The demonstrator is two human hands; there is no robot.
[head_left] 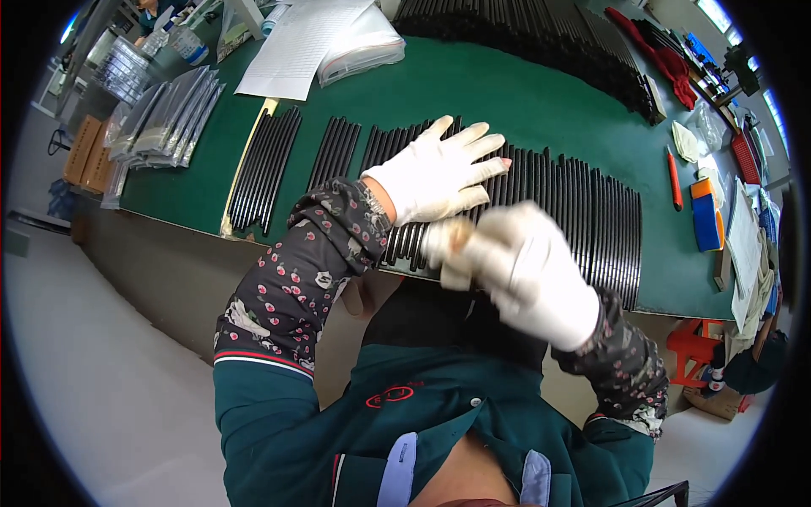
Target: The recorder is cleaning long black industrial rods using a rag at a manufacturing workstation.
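A wide row of thin black rods (596, 224) lies side by side on the green table, their near ends along its front edge. Across the left part of this row rests my left hand (439, 171), in a white glove, palm down with fingers spread. My right hand (534, 269), also gloved, hovers over the near ends of the rods, its fingers curled and blurred by motion. Whatever it may hold is too smeared to make out. Left of my left hand lie two smaller groups of rods, a narrow one (334, 152) and one (267, 169) beside a pale strip (245, 173).
A large pile of black rods (532, 38) fills the far right. Papers (291, 51) and a clear plastic bag (363, 51) lie at the back. Packed bundles (165, 118) sit at the left edge. A red-orange pen (673, 179) and a blue-orange item (708, 215) lie right.
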